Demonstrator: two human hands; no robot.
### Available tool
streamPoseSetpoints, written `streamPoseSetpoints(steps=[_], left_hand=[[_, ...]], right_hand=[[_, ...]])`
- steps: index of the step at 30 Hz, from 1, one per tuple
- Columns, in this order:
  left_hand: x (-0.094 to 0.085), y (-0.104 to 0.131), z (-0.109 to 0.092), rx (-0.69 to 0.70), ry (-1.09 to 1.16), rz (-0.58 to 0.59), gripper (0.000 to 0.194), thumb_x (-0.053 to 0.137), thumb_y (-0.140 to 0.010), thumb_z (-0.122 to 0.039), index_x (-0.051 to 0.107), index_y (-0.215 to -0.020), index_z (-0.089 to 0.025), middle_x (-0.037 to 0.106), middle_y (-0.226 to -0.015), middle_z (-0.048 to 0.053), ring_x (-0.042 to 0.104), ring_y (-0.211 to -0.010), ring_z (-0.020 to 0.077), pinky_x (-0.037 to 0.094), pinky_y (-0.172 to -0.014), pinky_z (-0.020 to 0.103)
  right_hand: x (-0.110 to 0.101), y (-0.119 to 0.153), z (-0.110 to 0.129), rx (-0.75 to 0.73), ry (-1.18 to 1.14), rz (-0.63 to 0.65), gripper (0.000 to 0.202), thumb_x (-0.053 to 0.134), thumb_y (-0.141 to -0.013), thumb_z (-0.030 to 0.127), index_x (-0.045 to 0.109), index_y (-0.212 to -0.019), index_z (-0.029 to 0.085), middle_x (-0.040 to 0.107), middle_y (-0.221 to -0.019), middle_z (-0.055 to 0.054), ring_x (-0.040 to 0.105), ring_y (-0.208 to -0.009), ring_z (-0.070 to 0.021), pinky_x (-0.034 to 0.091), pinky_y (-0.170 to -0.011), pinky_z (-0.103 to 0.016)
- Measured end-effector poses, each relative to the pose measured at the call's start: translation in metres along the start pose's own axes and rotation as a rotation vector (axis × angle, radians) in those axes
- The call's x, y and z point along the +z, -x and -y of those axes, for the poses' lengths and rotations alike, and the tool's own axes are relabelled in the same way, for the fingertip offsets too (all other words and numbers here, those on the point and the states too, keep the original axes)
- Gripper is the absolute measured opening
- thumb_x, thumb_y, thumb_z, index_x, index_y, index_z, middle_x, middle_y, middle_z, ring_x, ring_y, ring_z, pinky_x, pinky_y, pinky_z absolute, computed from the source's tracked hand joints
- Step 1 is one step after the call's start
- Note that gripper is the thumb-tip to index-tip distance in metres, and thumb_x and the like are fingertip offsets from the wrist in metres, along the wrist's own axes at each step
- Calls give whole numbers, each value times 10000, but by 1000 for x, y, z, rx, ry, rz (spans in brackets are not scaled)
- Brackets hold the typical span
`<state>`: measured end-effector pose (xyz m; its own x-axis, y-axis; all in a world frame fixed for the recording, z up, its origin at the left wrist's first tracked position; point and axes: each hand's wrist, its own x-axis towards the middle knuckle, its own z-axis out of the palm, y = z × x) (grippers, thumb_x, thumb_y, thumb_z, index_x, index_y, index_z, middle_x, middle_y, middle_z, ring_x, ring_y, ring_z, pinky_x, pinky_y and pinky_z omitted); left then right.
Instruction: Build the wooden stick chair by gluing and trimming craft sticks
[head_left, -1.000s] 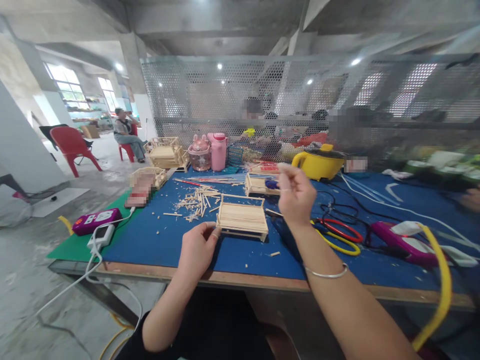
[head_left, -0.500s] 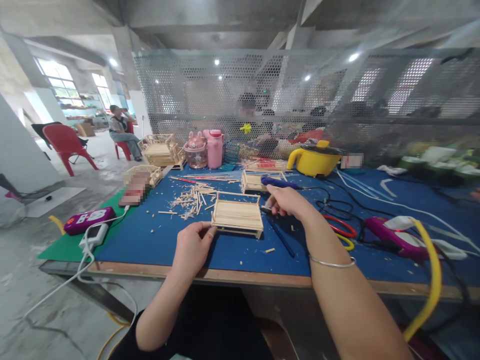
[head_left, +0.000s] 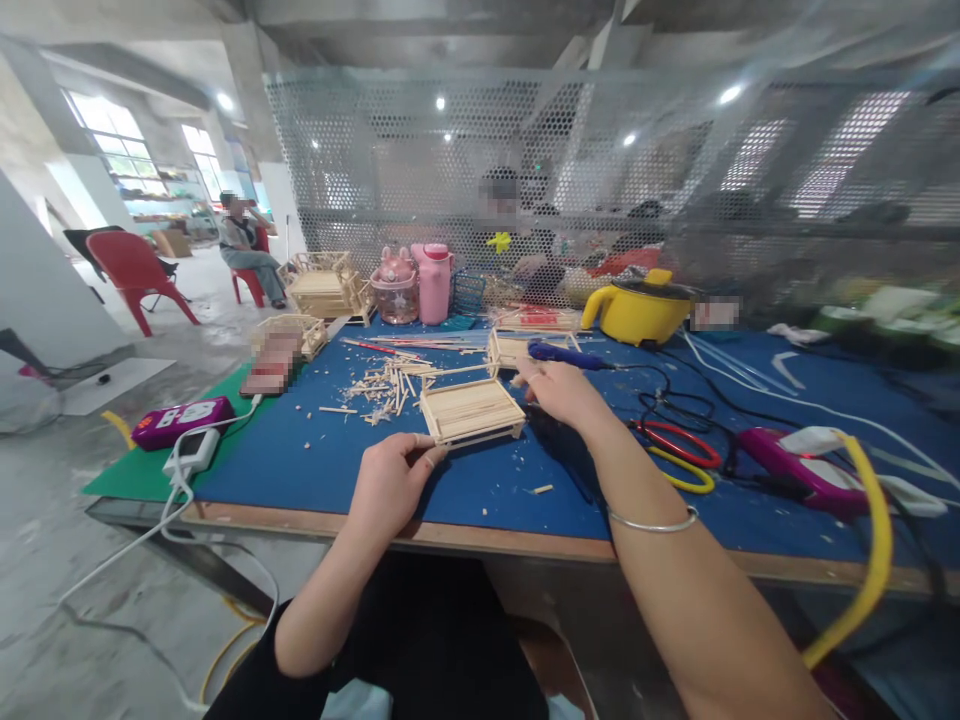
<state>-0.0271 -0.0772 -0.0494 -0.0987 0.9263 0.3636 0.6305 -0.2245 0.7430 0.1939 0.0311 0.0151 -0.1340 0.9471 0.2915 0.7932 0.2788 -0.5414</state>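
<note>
A small wooden stick frame [head_left: 471, 410], shaped like a little bench, rests on the blue mat. My left hand [head_left: 394, 475] pinches its front left corner between thumb and fingers. My right hand [head_left: 551, 388] is beyond its right end, fingers curled; what they hold, if anything, is hidden. A blue tool [head_left: 564, 355] with a cable lies just behind my right hand, beside a second wooden frame [head_left: 504, 352]. Loose sticks [head_left: 388, 388] are piled left of the near frame.
Pink bottle [head_left: 433, 285] and yellow pot [head_left: 637, 312] stand along the mesh screen. Cables, red and yellow-handled tools [head_left: 682, 445] and a purple power strip [head_left: 795, 468] lie right. A phone [head_left: 270, 365] lies left. A person [head_left: 246, 240] sits beyond.
The near frame has turned, its right side swinging back, with my left hand still at its corner. My right hand has moved slightly back and left.
</note>
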Motion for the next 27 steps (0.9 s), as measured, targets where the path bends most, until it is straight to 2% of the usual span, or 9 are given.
streamPoseSetpoints(steps=[2,3,4,6,8,11,16,20,27], left_hand=[[0,0,-1,-8,0,-6,148,611,-801,-310,720,-839,-217,738,-833,14,659,-774,178,472,-720,274],[0,0,-1,-12,4,-9,143,615,-799,-307,719,-832,-215,737,-827,13,659,-771,177,470,-716,274],[0,0,-1,-16,9,-14,138,618,-796,-304,718,-828,-213,736,-823,13,659,-768,176,468,-714,273],[0,0,-2,-17,16,-23,136,620,-797,-302,716,-830,-211,734,-816,13,656,-760,175,464,-706,273],[0,0,-2,-11,12,-23,141,619,-800,-303,718,-842,-213,733,-812,16,652,-751,177,458,-693,275],[-1,0,-2,-4,3,-13,136,614,-802,-288,719,-854,-218,732,-829,24,647,-761,182,451,-686,277],[-1,1,-1,17,-1,-46,104,620,-797,-286,687,-811,-208,705,-779,11,614,-699,153,431,-654,257],[-1,1,-2,13,26,-72,120,646,-773,-312,639,-805,-197,651,-716,-16,555,-616,121,404,-598,235],[0,1,-1,34,52,-65,85,605,-803,-257,652,-844,-199,669,-750,-5,574,-660,126,416,-639,240]], right_hand=[[1,7,11,-130,4,-234,404,439,-878,422,683,-684,165,625,-574,-38,535,-543,-147,362,-521,-246],[3,11,19,-224,-44,-286,361,453,-873,389,687,-717,162,631,-601,-34,542,-575,-148,375,-554,-247],[7,16,27,-330,-105,-267,327,464,-870,368,694,-765,160,644,-645,-33,552,-609,-146,387,-585,-245],[17,26,43,-501,-174,-82,280,513,-849,367,702,-883,163,652,-697,-25,548,-618,-134,396,-597,-238],[28,33,56,-568,-173,76,302,575,-815,390,696,-979,167,625,-659,-6,515,-570,-116,385,-572,-231],[38,38,65,-575,-181,165,284,611,-793,362,706,-987,178,616,-646,4,485,-545,-99,375,-559,-223],[37,36,63,-472,-275,229,208,583,-795,297,723,-887,174,680,-747,-22,522,-579,-114,395,-550,-229],[38,37,64,-394,-320,209,210,590,-782,317,710,-848,158,671,-708,-24,543,-593,-129,415,-566,-240],[50,36,63,-416,-293,169,164,612,-760,296,680,-696,161,618,-630,3,503,-555,-104,385,-539,-220]])
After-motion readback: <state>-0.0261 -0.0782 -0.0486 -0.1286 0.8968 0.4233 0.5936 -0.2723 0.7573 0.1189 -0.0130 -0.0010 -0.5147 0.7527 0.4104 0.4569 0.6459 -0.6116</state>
